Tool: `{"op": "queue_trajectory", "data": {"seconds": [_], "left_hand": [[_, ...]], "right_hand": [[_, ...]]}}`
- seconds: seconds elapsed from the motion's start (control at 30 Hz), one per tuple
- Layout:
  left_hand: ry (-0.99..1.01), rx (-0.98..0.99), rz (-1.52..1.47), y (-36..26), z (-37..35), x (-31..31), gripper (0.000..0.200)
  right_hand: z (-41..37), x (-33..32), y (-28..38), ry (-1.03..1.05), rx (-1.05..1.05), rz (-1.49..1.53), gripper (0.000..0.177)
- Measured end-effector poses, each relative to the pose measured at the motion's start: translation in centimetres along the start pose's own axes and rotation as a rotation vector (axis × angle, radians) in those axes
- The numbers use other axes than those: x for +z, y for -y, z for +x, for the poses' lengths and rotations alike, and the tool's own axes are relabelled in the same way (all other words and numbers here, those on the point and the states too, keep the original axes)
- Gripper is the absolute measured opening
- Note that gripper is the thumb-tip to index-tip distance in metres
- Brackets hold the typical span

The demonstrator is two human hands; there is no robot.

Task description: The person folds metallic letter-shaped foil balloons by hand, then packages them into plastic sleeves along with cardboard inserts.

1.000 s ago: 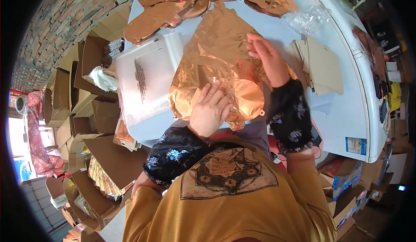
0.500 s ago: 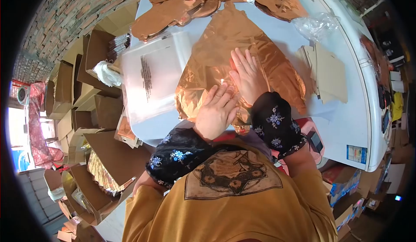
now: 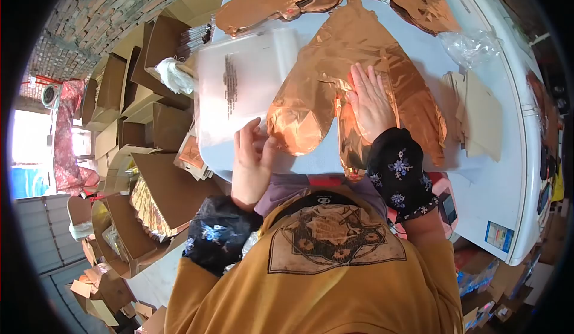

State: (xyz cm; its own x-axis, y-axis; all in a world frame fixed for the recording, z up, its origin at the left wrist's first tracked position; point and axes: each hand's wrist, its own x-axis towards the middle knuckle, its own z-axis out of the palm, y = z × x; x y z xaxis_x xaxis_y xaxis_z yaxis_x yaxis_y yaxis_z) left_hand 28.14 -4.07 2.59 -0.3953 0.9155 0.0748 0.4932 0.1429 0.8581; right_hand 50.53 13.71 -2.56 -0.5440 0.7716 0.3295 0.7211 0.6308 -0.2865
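Note:
A large copper-coloured foil sheet (image 3: 335, 53) lies creased on the pale blue tabletop, its narrow end pointing away from me. My right hand (image 3: 373, 104) rests flat on its middle, fingers stretched out and close to a raised fold. Beside the sheet's lower left edge is my left hand (image 3: 254, 161), its fingers apart and slightly curled, with nothing seen in it. Just left of the foil sits a stack of clear plastic bags (image 3: 239, 83) with dark printing.
More copper foil pieces (image 3: 263, 11) are heaped at the far edge. On the right are a crumpled clear bag (image 3: 469, 48), beige card pieces (image 3: 481, 116) and a white appliance (image 3: 508, 65). Open cardboard boxes (image 3: 170, 184) stand on the left.
My left hand has come off the foil and moved left and towards me. The foil's lower left part now shows a rounded lobe beside a gap. The whole view has shifted.

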Motion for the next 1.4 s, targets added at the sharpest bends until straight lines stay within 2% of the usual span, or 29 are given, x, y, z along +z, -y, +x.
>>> {"op": "queue_trajectory", "data": {"seconds": [0.13,0.23,0.27,0.37,0.5,0.6,0.7,0.8,0.93,0.97,1.03,1.1,1.13,1.23,1.27,1.4], "left_hand": [[0.069,-0.195,-0.424,0.3,0.4,0.1,0.050],[0.077,-0.447,-0.564,-1.1,1.6,-0.1,0.053],[0.058,-0.481,-0.566,-1.9,2.1,0.1,0.043],[0.357,-0.606,-0.562,-1.9,5.2,-0.8,0.026],[0.438,-0.388,-0.636,-3.0,6.8,0.4,0.010],[0.607,-0.229,-0.696,-3.8,8.3,1.2,0.007],[0.648,-0.197,-0.786,-6.4,8.9,2.7,0.007],[0.789,-0.133,-0.733,-5.9,9.9,5.1,0.008],[0.929,-0.026,-0.507,-5.5,10.5,7.4,0.014],[0.956,-0.024,-0.467,-5.4,10.6,7.9,0.017],[0.809,0.022,-0.513,-5.9,10.3,8.3,0.028],[0.654,0.042,-0.548,-5.6,11.1,8.9,0.032],[0.516,0.061,-0.415,-4.0,12.2,10.1,0.024],[0.010,0.608,-0.019,-2.1,14.1,12.0,0.026],[0.057,0.497,-0.061,-1.9,14.3,12.4,0.031],[0.037,0.599,0.132,-1.6,15.0,13.6,0.035]], "right_hand": [[-0.1,0.3,-0.1,-0.031,-0.010,-0.007,0.054],[-0.2,-0.3,0.4,-0.022,-0.001,-0.002,0.052],[-0.1,-0.3,0.4,-0.048,-0.017,-0.013,0.049],[-0.2,-0.2,0.3,-0.050,-0.044,-0.057,0.050],[-0.2,-0.2,0.3,-0.057,-0.034,-0.049,0.047],[-0.2,-0.1,0.3,-0.065,-0.022,-0.038,0.046],[-0.2,-0.1,0.3,-0.028,-0.017,-0.076,0.047],[-0.4,0.2,-0.1,-0.004,-0.022,-0.125,0.051],[-0.3,-0.7,0.4,-0.066,-0.049,-0.083,0.039],[-0.2,-1.0,0.6,0.019,0.082,0.187,0.040],[-0.2,-1.0,0.6,0.127,0.284,0.615,0.043],[-0.9,-0.2,0.5,0.058,0.168,0.546,0.044],[-1.2,0.3,0.3,0.022,0.116,0.506,0.044],[-1.7,1.5,0.0,-0.025,0.057,0.395,0.046],[-1.8,1.7,-0.1,-0.039,0.048,0.356,0.046],[-2.0,2.7,-0.4,-0.087,0.000,0.182,0.049]]}}
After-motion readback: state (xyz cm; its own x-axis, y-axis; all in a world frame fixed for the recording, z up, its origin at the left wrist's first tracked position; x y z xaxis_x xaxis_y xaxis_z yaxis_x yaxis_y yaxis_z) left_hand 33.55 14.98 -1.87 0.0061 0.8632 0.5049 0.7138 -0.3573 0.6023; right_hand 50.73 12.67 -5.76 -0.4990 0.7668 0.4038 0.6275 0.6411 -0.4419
